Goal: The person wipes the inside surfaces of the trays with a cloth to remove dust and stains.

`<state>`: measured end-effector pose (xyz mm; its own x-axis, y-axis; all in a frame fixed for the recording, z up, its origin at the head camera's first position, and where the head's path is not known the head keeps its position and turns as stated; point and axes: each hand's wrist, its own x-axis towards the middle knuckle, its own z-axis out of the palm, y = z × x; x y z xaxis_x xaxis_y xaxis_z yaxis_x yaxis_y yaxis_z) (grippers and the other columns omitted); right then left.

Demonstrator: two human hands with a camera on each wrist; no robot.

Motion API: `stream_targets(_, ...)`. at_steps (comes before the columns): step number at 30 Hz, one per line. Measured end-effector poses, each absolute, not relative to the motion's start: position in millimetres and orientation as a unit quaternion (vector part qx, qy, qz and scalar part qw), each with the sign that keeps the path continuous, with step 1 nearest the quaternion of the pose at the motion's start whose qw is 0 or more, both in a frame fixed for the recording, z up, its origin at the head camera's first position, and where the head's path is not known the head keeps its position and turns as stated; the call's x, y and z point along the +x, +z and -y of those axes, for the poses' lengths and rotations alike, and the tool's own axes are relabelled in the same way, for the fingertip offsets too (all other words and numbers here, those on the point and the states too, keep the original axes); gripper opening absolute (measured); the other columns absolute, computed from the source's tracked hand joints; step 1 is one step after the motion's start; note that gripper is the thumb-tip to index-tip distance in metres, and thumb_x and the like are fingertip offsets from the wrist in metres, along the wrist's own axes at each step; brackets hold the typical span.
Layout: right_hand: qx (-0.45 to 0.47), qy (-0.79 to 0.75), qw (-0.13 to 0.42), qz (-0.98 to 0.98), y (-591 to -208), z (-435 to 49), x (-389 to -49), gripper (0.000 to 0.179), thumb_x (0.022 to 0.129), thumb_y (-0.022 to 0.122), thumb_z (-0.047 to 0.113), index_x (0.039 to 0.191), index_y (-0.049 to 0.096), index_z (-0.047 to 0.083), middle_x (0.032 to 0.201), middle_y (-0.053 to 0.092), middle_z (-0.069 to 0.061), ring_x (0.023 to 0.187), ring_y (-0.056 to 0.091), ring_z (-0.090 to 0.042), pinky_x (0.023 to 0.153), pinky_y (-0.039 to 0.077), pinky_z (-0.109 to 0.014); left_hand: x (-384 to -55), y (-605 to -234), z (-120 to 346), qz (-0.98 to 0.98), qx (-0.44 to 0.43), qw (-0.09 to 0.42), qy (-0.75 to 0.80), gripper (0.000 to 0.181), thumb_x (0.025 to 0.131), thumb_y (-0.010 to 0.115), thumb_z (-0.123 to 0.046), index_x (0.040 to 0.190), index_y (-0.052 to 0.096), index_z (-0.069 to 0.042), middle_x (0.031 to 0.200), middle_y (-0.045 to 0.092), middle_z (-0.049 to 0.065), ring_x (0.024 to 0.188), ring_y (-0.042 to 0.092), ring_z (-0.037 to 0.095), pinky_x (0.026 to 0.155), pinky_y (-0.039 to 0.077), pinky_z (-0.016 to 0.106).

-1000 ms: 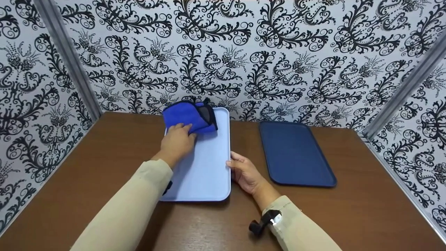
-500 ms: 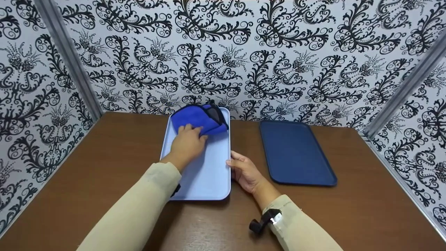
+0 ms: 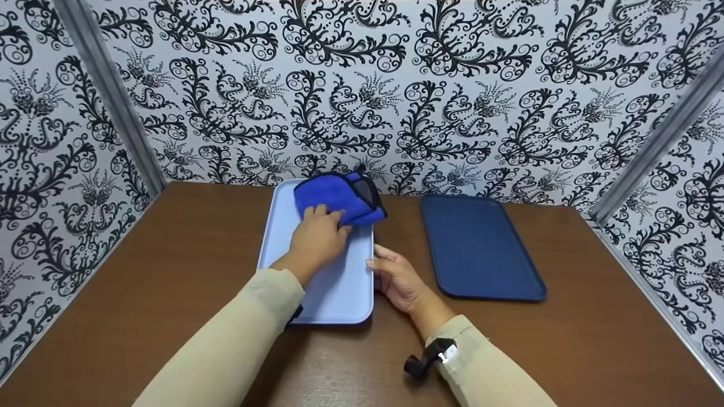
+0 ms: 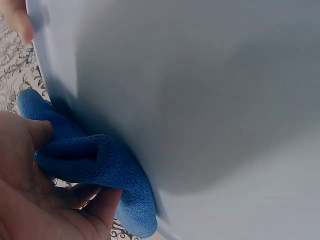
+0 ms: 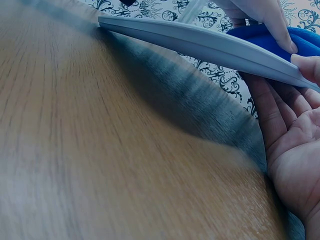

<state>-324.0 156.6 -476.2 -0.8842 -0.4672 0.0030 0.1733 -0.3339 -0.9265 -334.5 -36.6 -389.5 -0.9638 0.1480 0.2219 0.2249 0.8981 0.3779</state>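
Observation:
My left hand (image 3: 318, 240) pinches a folded blue microfibre cloth (image 3: 328, 195) with black edging against the far part of a light blue tray (image 3: 339, 294). The left wrist view has the cloth (image 4: 125, 175) bunched between thumb and fingers, right on the tray's surface. At the tray's right edge, my right hand (image 3: 399, 282) grips the rim, thumb on top and fingers beneath. Seen from the right wrist, the tray (image 5: 190, 42) is raised off the table, its shadow below. The cloth overhangs the tray's right rim at the far end.
A dark blue tray (image 3: 481, 249) lies flat on the brown wooden table (image 3: 169, 271), to the right. Behind the table stands a wall (image 3: 362, 102) with black and white scroll patterns, with grey metal posts at both corners.
My left hand has moved the cloth rightward across the tray's far end, from the left rim to beyond the right one. The right hand has kept its grip in place.

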Motion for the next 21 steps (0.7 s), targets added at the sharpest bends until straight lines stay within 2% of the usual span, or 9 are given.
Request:
stream_targets(9, -0.132, -0.805, 0.199, -0.543, -476, -156, -325, 0.056, 0.099, 0.053, 0.005, 0.153, 0.041, -0.005, 0.103, 0.077, 0.001, 0.095, 0.075, -0.013, 0.087, 0.061, -0.032, -328, -393, 27, 0.97, -0.129, 0.12, -0.169, 0.047, 0.102, 0.063, -0.033, 0.144, 0.063, -0.013, 0.138, 0.061, 0.019, 0.128, 0.053, 0.038, 0.105, 0.053, 0.052)
stream_targets(15, -0.131, -0.806, 0.195, -0.544, -480, -157, -325, 0.033, 0.099, 0.05, 0.003, 0.131, 0.06, 0.004, 0.097, 0.076, 0.002, 0.091, 0.074, -0.012, 0.083, 0.062, -0.031, -321, -393, 23, 0.965, -0.167, 0.137, -0.151, 0.046, 0.099, 0.066, -0.03, 0.141, 0.065, -0.01, 0.138, 0.062, 0.018, 0.128, 0.056, 0.039, 0.103, 0.054, 0.054)
stream_targets(21, -0.132, -0.807, 0.193, -0.542, -480, -157, -324, 0.026, 0.099, 0.05, 0.003, 0.121, 0.063, 0.008, 0.094, 0.075, 0.001, 0.088, 0.073, -0.012, 0.08, 0.062, -0.031, -319, -394, 22, 0.956, -0.213, 0.158, -0.128, 0.042, 0.096, 0.071, -0.018, 0.135, 0.068, -0.003, 0.128, 0.065, 0.018, 0.118, 0.06, 0.038, 0.101, 0.054, 0.051)
